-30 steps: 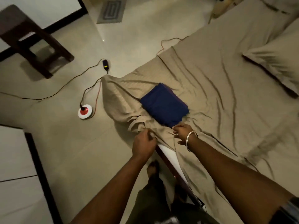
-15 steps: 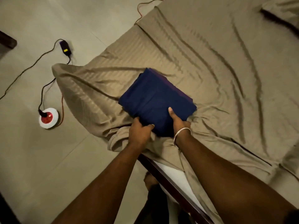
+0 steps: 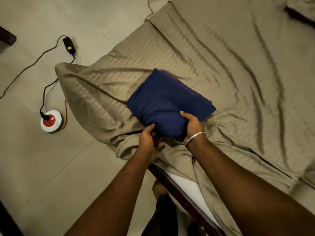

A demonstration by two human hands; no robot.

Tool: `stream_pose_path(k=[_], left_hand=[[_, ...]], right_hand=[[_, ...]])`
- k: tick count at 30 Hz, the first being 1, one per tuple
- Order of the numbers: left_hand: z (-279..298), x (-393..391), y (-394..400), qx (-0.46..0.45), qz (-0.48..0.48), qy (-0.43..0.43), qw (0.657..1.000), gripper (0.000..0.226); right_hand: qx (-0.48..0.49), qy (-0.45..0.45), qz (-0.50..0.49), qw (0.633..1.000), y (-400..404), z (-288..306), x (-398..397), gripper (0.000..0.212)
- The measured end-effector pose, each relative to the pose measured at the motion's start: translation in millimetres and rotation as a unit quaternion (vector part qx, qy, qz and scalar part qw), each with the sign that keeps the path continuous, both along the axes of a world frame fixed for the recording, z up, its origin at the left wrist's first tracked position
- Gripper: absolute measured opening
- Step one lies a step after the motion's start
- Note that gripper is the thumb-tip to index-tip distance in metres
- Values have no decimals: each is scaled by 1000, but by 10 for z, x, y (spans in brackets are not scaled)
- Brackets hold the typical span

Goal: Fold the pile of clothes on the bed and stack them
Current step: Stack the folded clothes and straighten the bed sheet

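Apparently lifting to stack, the left hand (image 3: 148, 139) and right hand (image 3: 192, 125) clasp the folded navy garment (image 3: 167, 103) by its near edge beside the bed's corner (image 3: 163, 171), needing an even lift next.

Your view: dim room, pale tiled floor (image 3: 51, 167); round white-red socket (image 3: 50, 120), black cables; rumpled beige striped bedsheet (image 3: 221, 74).

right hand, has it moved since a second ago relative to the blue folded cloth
Yes. The right hand was pinching the bedsheet just short of the blue folded cloth; now it has moved forward and grips the cloth's near edge.
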State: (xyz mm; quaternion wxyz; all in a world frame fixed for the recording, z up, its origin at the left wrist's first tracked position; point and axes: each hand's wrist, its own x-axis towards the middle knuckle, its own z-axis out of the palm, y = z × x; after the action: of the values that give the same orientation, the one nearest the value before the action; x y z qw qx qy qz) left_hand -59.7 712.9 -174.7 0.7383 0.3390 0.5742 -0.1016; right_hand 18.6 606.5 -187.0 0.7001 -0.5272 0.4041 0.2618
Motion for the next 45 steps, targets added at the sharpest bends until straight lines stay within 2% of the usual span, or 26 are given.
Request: stream_pose_path(k=[2,4,6,11,15,17,18,19,20,21,22,24,25,27,28,30,31,33,34,37,38,40,41,43,45], left_hand=[[149,-85,27,-107,119,-12,987,58],[250,-203,39,-212,209,-34,954,80],[395,-333,31,-254,262,-65,929,88],[1176,-879,-12,-188,336,-130,914,81],[1902,-1612,-64,-145,359,-197,900,68],[2254,-2000,-172,-105,341,-205,911,52],[2329,-2205,-178,-87,321,-213,919,51],[2504,-2421,-213,-66,322,-224,917,68],[2589,-2655,-250,-30,311,-197,929,91],[2703,-3012,-287,8,315,-204,927,102],[2837,-3238,-300,36,297,-212,930,93],[2991,-3715,-284,47,334,-207,919,31],[3006,-3891,-261,40,364,-232,901,25],[3510,-4299,-351,81,374,-258,887,55],[3570,-4551,-380,100,380,-273,878,58],[3690,-5111,-509,160,412,-277,853,49],[3728,-5488,-588,190,442,-261,837,43],[3782,-5916,-710,209,446,-238,837,48],[3817,-6240,-821,225,464,-216,829,46],[3854,-6936,-1081,236,499,-177,815,29],[3843,-7157,-1185,237,515,-162,807,25],[3775,-7574,-1356,234,544,-138,794,19],[3720,-7754,-1439,235,557,-131,785,18],[3582,-8123,-1678,233,590,-121,763,20],[3428,-8408,-1884,218,630,-112,737,23]], right_hand=[[35,-3,-11,999,58,259,-29,52],[66,3,-10,998,66,585,-66,52],[97,7,21,995,14,970,-148,51],[162,11,157,974,-308,2056,-548,31],[172,9,248,953,-547,2745,-968,32],[172,10,300,938,-633,3015,-1196,29],[175,6,330,928,-653,3126,-1283,28],[171,3,364,916,-668,3242,-1385,29],[172,1,392,904,-676,3358,-1501,29],[177,-4,436,882,-659,3514,-1703,30],[173,-11,472,864,-627,3613,-1823,32],[159,-38,547,821,-481,3783,-2091,37],[152,-47,573,804,-426,3841,-2195,40],[118,-59,645,753,-215,3968,-2567,56],[105,-66,673,729,-106,3997,-2733,65],[93,-68,729,675,91,4019,-3164,76],[88,-68,756,645,216,4005,-3470,76],[79,-77,780,616,350,4059,-3866,67],[80,-78,800,589,426,4069,-4225,65],[88,-86,838,531,513,4117,-5096,51],[86,-88,849,513,526,4103,-5382,51],[82,-98,873,470,555,4041,-5882,69],[73,-105,885,448,583,3995,-6109,71],[53,-132,905,402,588,3921,-6600,54],[57,-149,917,365,610,3845,-7008,47]])
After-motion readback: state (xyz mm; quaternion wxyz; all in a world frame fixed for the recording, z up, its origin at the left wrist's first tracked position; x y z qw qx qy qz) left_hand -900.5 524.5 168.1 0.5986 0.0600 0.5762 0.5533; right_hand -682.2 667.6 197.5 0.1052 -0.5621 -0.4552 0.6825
